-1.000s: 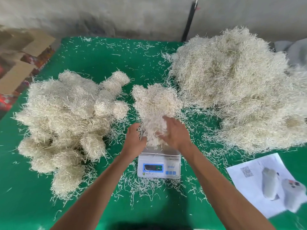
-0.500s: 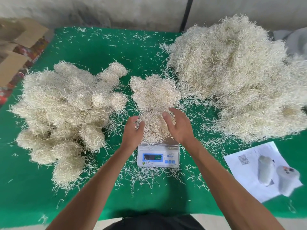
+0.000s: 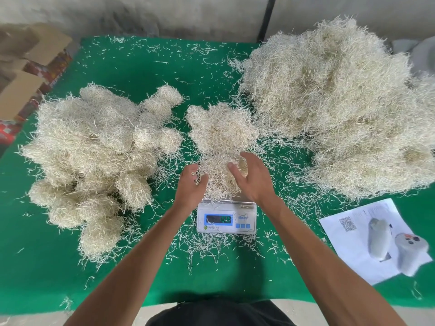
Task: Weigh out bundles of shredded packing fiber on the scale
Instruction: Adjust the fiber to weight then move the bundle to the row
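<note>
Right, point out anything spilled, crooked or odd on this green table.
Loose pale fibre shreds are scattered over the green table cover, thickest round the small white digital scale. The white printed sheet at the right lies askew. The scale's reading is too blurred to tell. Nothing looks damaged.

Big fluffy piles (image 3: 334, 109) and (image 3: 94, 149) are blocking both sides of the scale (image 3: 226, 218). Green tabletop (image 3: 146, 74) is lying bare far behind it.

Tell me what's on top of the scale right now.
A loose fiber bundle sits on the scale, between the left hand and right hand. It covers most of the platform; anything beneath cannot be seen. The display digits are blurred.
</note>
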`<state>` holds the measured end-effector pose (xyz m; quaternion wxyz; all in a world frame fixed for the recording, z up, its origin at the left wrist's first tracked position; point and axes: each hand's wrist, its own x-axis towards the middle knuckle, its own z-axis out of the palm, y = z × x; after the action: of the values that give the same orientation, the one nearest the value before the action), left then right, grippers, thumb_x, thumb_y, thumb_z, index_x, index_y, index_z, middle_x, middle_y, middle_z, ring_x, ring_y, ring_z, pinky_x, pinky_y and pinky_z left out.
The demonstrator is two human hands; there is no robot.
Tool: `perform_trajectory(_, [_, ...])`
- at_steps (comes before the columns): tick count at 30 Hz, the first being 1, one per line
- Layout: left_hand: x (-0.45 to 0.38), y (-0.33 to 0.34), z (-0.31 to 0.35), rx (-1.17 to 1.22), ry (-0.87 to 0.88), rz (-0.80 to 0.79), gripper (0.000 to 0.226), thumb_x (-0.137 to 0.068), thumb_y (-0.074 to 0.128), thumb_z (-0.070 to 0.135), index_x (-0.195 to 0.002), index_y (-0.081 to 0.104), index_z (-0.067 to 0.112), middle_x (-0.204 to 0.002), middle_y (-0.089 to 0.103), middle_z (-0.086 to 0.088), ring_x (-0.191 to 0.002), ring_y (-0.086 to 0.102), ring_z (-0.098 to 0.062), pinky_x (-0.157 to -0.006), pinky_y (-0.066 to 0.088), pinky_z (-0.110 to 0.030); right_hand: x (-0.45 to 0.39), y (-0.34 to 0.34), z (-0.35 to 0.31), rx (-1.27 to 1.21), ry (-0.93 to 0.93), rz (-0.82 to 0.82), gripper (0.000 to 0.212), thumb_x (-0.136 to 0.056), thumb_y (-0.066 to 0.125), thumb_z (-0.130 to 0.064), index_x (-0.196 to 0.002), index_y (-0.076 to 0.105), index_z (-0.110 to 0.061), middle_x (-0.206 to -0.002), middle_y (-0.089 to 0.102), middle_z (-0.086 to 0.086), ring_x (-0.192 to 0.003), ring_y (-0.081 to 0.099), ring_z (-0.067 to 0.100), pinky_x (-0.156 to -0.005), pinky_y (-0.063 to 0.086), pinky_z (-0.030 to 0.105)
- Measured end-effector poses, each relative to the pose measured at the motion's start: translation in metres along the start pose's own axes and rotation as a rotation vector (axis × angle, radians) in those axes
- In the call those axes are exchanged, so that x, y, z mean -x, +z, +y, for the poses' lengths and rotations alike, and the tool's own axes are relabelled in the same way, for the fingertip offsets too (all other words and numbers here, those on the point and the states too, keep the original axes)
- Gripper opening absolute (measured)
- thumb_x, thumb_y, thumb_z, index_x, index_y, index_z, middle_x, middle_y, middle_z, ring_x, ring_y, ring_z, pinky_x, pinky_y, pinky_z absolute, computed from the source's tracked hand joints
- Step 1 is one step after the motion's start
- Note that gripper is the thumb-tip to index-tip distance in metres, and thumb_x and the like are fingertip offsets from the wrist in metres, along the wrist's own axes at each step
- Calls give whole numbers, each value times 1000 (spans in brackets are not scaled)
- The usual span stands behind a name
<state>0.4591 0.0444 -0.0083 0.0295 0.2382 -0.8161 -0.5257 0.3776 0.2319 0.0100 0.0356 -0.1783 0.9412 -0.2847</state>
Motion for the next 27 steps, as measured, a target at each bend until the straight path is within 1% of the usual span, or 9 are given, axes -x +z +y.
perform_trajectory(4, [-3,-1,4,-2,-4,13,48,-98,60,37,-140,43,20,-142,50,2,-123,53,-13,-103,46,-38,-1,1,2,-6,-11,8,78,-101,37,-73,-152,41,-14,-152,50,12,-139,48,29,-116,34,48])
perform_trajectory(8, [-5,-2,4,-9,7,9,51,-98,60,40,-141,42,18,-142,50,1,-124,53,-15,-107,45,-45,-6,1,0,-69,24,18,84,-98,36,-78,-151,41,-14,-152,50,13,-136,51,30,-114,41,53])
perform_trajectory(12, [-6,-2,4,11,-29,-11,65,-93,57,58,-145,37,24,-150,43,2,-132,48,-17,-110,41,-47,-11,7,2,-99,117,25,91,-95,28,-84,-151,42,-14,-152,50,13,-136,52,29,-113,42,53])
perform_trajectory(16, [-10,6,11,135,-171,-109,77,-93,39,74,-156,20,34,-162,26,3,-146,31,-23,-118,28,-54,-3,30,-15,-320,243,-79,93,-97,19,-82,-157,35,-12,-156,46,16,-141,49,31,-115,42,55])
perform_trajectory(19, [-10,11,19,403,-294,-91,75,-94,34,75,-156,24,35,-163,24,5,-148,26,-21,-120,20,-48,11,57,-51,-566,256,-189,80,-102,25,-74,-157,38,-18,-158,45,4,-144,44,17,-121,33,43])
perform_trajectory(21, [-10,-1,20,672,-410,-33,72,-90,47,74,-151,37,37,-157,35,3,-144,35,-22,-119,27,-48,20,71,-81,-758,246,-196,50,-105,35,-65,-128,57,-27,-125,63,-6,-111,58,7,-106,41,37])
perform_trajectory(23, [-14,-21,20,816,-506,9,61,-90,57,66,-143,51,37,-152,43,0,-137,45,-24,-110,40,-45,24,80,-107,-908,232,-91,25,-106,46,-53,-95,58,-34,-89,57,-20,-82,51,5,-86,43,34])
perform_trajectory(25, [-13,-39,17,772,-473,65,39,-102,44,51,-136,56,36,-140,52,-4,-127,53,-22,-88,54,-30,19,79,-133,-923,192,-42,27,-102,59,-51,-84,58,-30,-80,55,-21,-77,50,2,-82,44,30])
perform_trajectory(27, [-7,-46,15,676,-350,44,41,-108,31,43,-134,55,23,-121,57,-8,-111,60,-21,-76,55,-25,6,75,-150,-854,134,-54,36,-93,65,-61,-92,56,-26,-89,54,-22,-84,51,-3,-84,42,26])
